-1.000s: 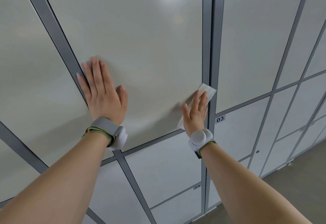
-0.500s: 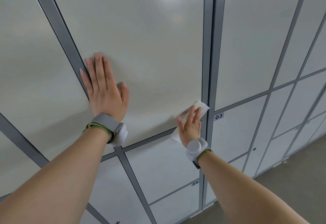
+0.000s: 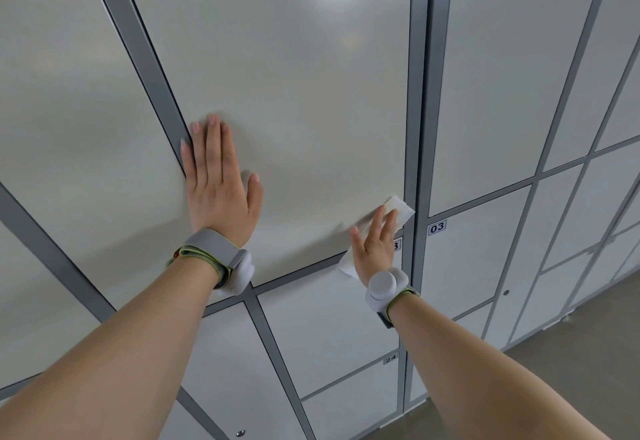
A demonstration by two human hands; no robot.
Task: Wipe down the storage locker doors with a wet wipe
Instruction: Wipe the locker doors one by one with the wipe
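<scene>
A single wide-angle camera worn on the person's head faces a wall of pale grey metal locker doors from close by. It is tilted, so the dark grey frames lean. The bare left forearm and bare right forearm enter from the bottom edge. The grey concrete floor shows at lower right.

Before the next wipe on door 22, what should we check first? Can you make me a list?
1. Wet wipe sits under the right hand, pressed flat: ok.
2. Wipe is on door 22, at its lower right corner: ok.
3. Left hand lies flat on the door, apart from the wipe: ok.
4. Wipe is wet enough: cannot tell.
5. Upper part of the door is already wiped: cannot tell.
</scene>
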